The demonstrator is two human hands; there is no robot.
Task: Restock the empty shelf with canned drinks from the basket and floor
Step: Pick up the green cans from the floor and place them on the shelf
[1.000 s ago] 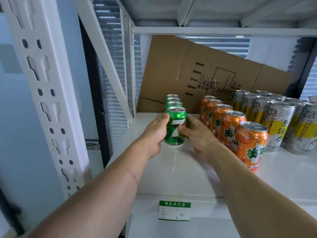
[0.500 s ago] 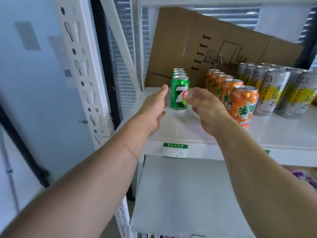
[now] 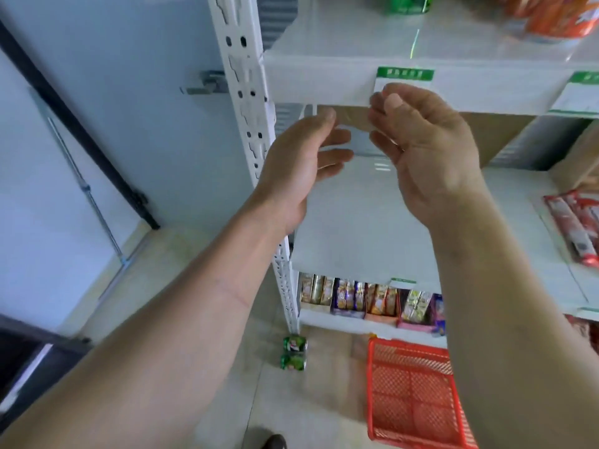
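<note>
My left hand (image 3: 301, 163) and my right hand (image 3: 424, 150) hang empty in front of the white shelf edge (image 3: 324, 82), fingers apart and loosely curled. Only the base of a green can (image 3: 410, 4) and part of an orange can (image 3: 551, 17) show on that shelf at the top of the view. Down on the floor, two green cans (image 3: 294, 353) lie side by side near the foot of the white upright post (image 3: 246, 92). A red mesh basket (image 3: 418, 393) sits on the floor to their right; its visible part holds nothing.
A lower white shelf (image 3: 356, 222) lies behind my hands, with red snack packets (image 3: 577, 228) at its right. Boxed snacks (image 3: 366, 296) fill the bottom shelf. A blue wall with a black bar (image 3: 81, 131) stands at the left. A dark shoe tip (image 3: 275, 442) shows below.
Both hands let go of the green can on the shelf and drew back and down. My view tilted down, so the floor cans and basket came into sight.
</note>
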